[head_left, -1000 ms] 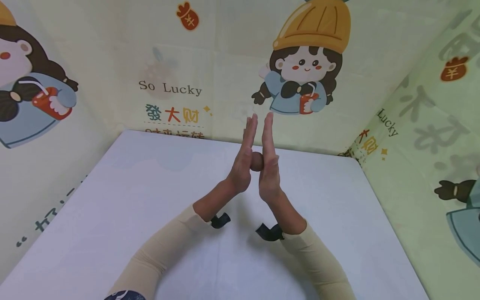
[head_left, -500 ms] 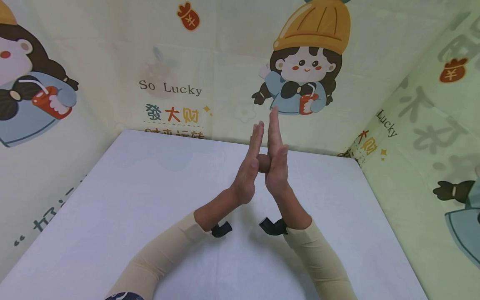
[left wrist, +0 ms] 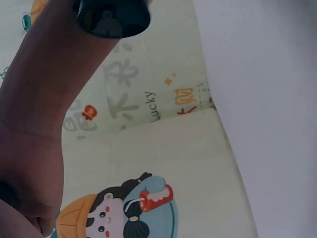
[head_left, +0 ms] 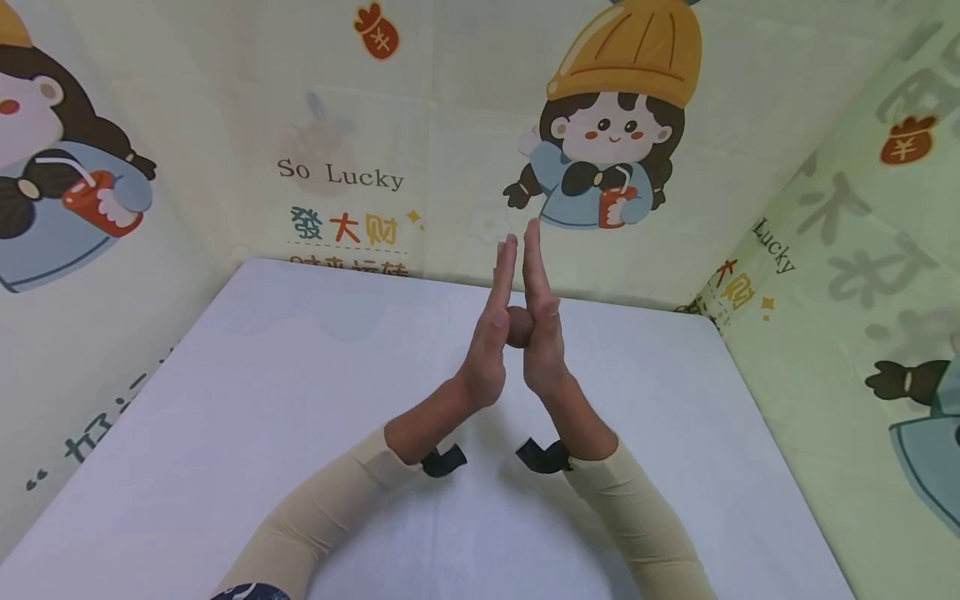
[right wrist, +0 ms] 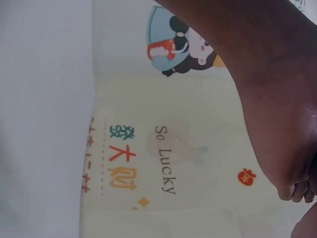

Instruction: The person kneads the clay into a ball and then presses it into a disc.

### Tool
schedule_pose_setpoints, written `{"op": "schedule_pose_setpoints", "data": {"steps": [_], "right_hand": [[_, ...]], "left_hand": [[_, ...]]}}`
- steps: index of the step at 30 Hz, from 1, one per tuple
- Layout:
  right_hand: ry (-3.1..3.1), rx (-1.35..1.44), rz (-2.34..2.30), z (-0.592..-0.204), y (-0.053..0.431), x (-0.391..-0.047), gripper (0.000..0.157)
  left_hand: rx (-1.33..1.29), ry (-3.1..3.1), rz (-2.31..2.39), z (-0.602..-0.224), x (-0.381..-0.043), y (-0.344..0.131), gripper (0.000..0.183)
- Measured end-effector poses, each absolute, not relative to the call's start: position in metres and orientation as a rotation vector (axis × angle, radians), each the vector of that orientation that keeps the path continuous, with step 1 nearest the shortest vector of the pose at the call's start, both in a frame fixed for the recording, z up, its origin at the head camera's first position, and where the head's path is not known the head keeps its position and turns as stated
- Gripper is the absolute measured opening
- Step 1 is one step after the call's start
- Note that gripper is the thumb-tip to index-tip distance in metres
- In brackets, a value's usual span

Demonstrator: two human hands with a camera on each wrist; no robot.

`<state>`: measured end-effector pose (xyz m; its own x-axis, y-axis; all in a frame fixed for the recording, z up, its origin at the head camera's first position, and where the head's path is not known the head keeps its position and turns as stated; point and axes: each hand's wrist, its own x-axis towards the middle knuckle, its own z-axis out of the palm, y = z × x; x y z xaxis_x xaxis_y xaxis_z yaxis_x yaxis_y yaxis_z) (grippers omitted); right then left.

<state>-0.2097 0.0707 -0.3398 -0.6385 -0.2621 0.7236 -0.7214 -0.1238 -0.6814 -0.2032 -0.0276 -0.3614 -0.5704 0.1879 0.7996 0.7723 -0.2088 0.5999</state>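
Note:
In the head view a small brown ball point(head_left: 519, 327), which looks like clay, sits between the two palms above the table. My left hand point(head_left: 486, 346) presses against its left side, fingers straight and pointing up and away. On the other side my right hand point(head_left: 543, 337) presses the ball with its palm, fingers also straight. The fingertips of the two hands stand close together, with a narrow gap. The wrist views show the hands only in part, at the lower left of the left wrist view and at the right of the right wrist view.
Under the hands spreads a white table point(head_left: 315, 350). A printed cloth point(head_left: 465, 125) with cartoon figures and lettering hangs behind it and along both sides. Each wrist carries a black camera mount, the left mount point(head_left: 444, 461) and the right mount point(head_left: 543, 456), both above the table.
The palms have rubbed against each other: the right hand slid forward past the left, then back. The ball shifted right with the hands, then slightly left again.

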Motion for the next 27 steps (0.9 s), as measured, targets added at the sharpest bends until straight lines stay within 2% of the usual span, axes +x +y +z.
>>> {"op": "schedule_pose_setpoints", "data": {"steps": [13,27], "right_hand": [[-1.827,1.141,1.669,-0.351,0.056,-0.205,0.086],[-1.877,1.117,1.720,-0.362,0.048,-0.198,0.093]], "left_hand": [[-1.052,-1.548,-1.856,-0.346,-0.213,-0.039,0.079],[-0.965,-1.483,-1.907,-0.334,-0.226,-0.049,0.079]]}}
